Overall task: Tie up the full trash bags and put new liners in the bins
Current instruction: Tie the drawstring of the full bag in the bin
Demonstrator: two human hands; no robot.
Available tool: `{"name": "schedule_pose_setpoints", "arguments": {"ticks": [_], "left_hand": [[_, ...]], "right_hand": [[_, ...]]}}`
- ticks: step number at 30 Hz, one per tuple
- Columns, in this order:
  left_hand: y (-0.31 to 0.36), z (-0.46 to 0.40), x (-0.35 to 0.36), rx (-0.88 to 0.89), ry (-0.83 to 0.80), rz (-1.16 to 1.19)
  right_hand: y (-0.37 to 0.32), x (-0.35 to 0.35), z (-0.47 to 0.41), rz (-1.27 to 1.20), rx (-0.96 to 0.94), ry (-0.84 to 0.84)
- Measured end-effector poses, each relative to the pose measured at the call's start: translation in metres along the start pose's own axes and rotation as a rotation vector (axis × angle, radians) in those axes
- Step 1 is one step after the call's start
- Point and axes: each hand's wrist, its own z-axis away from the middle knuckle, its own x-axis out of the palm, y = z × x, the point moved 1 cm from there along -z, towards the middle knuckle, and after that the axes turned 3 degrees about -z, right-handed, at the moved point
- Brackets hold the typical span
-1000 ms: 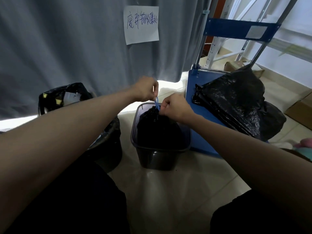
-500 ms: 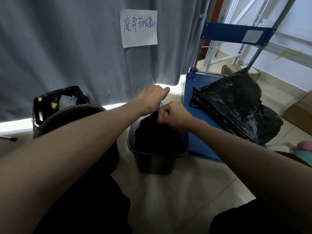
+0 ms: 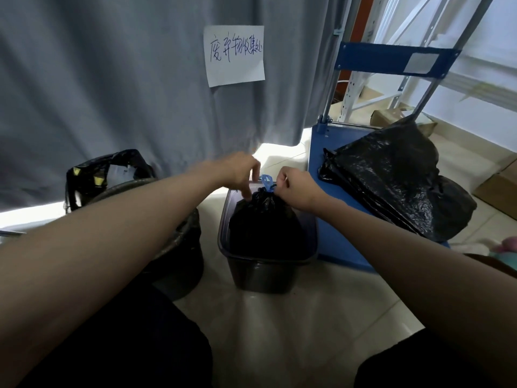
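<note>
A full black trash bag sits in a dark rectangular bin on the floor in front of me. Its neck is gathered and bound with a blue drawstring that sticks up in a loop. My right hand pinches the drawstring at the right side of the neck. My left hand hovers over the left side of the neck, fingers curled downward and touching the bag top; whether it holds the string is blurred.
A round dark bin with a black liner stands to the left. On the right a blue hand cart carries black bags. A grey curtain with a paper note hangs behind. Cardboard boxes lie far right.
My left hand dropped from above the neck to the bag's left side. The blue string now shows as a loop above the tightened neck. My right hand stays at the neck.
</note>
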Motion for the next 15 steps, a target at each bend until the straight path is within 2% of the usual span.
{"name": "schedule_pose_setpoints", "arguments": {"ticks": [2,8,12,15], "left_hand": [[0.002,0.001,0.014,0.041,-0.044,0.013],[0.021,-0.005,0.029,0.118,0.001,-0.008],[0.029,-0.005,0.029,0.127,0.064,-0.074],[0.033,-0.005,0.023,0.135,0.148,-0.048]], "right_hand": [[-0.006,-0.002,-0.001,-0.051,-0.016,0.052],[-0.009,-0.007,0.002,-0.174,-0.019,0.110],[0.000,-0.008,0.004,-0.175,0.024,0.072],[0.012,-0.007,0.005,-0.096,0.103,-0.024]]}}
